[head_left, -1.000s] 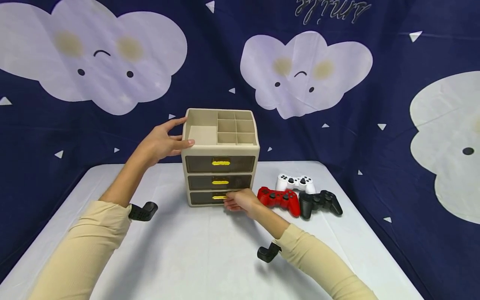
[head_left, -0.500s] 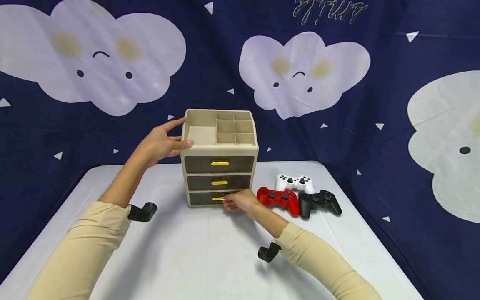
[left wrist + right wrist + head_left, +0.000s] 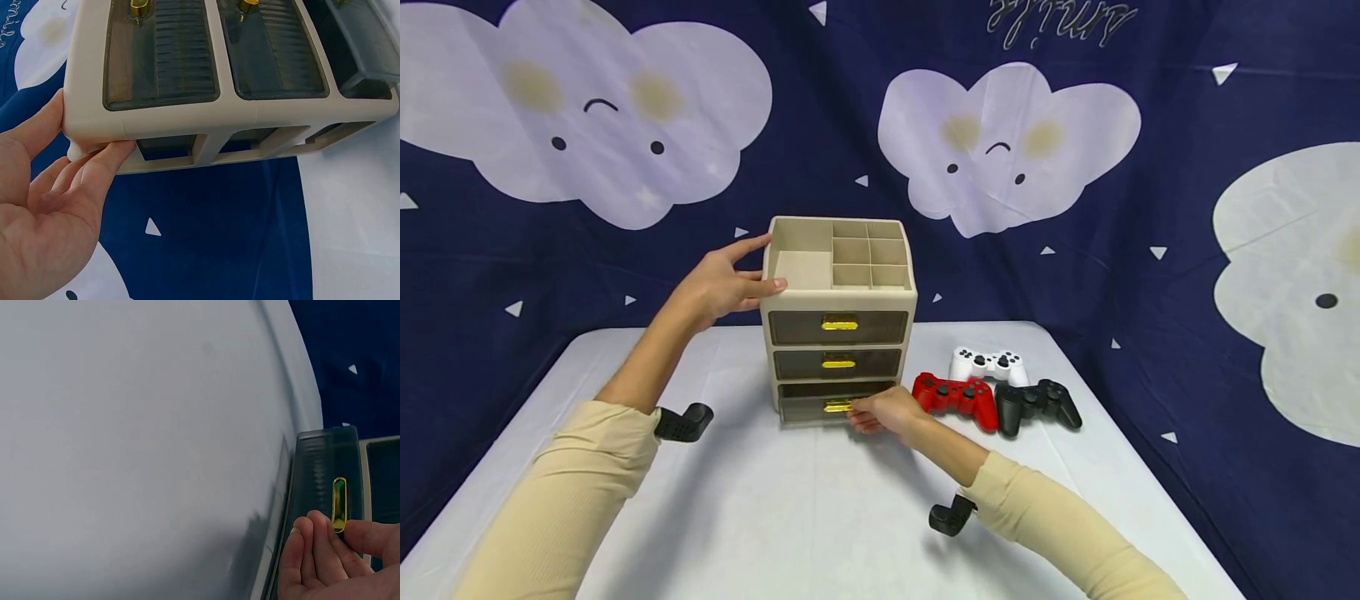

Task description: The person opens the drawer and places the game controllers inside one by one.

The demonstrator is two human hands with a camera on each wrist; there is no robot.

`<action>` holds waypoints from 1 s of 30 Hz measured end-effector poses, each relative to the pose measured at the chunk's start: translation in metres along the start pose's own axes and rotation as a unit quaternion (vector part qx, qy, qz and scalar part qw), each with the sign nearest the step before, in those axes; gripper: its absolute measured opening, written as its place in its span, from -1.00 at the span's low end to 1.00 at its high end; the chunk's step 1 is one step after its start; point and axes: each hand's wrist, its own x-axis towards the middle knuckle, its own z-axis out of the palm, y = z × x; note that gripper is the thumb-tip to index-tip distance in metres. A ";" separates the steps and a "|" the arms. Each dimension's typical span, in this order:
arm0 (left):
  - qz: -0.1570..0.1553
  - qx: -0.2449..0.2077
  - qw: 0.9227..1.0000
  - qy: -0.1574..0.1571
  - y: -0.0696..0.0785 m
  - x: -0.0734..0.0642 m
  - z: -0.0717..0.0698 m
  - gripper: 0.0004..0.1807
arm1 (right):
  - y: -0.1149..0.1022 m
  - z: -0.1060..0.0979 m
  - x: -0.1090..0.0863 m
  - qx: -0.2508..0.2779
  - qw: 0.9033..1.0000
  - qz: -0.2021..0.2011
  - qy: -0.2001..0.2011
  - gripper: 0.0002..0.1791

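A beige three-drawer organizer [image 3: 838,301] stands on the white table, with a large compartment and several small ones on top. My left hand [image 3: 718,287] grips its upper left corner; in the left wrist view the thumb lies on the front edge and the fingers [image 3: 106,165] on the side wall. At the bottom, my right hand [image 3: 883,410] pinches the gold handle [image 3: 339,503] of the lowest drawer [image 3: 805,410] between thumb and fingers. This smoky clear drawer juts a little out of the frame, while the upper two drawers sit flush.
Right of the organizer lie a red game controller [image 3: 957,400], a black one [image 3: 1039,407] and a white one [image 3: 991,367] behind them. The white table [image 3: 760,517] ends at a dark blue cloth backdrop [image 3: 827,150] with clouds.
The lowest drawer was flush half a second ago; it now protrudes toward me. My right hand has drawn back slightly with its handle. The left hand keeps its hold on the corner.
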 end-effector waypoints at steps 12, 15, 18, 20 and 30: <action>-0.001 -0.008 1.000 -0.003 -0.001 -0.001 0.001 -0.01 | 0.006 0.005 -0.017 -0.013 1.000 0.000 -0.005 -0.73; 0.001 -0.004 1.000 -0.002 -0.002 -0.001 0.000 0.00 | 0.008 0.007 -0.021 -0.013 1.000 0.002 -0.001 -0.73; 0.004 0.000 1.000 0.000 -0.001 -0.002 0.000 0.00 | 0.009 0.009 -0.026 -0.012 1.000 0.001 0.003 -0.74; 0.004 0.002 1.000 0.000 -0.001 -0.002 0.000 0.00 | 0.009 0.011 -0.030 -0.014 1.000 -0.003 0.004 -0.73; 0.004 -0.004 1.000 -0.002 0.000 -0.002 0.000 0.00 | 0.013 0.017 -0.053 -0.012 1.000 -0.002 0.005 -0.72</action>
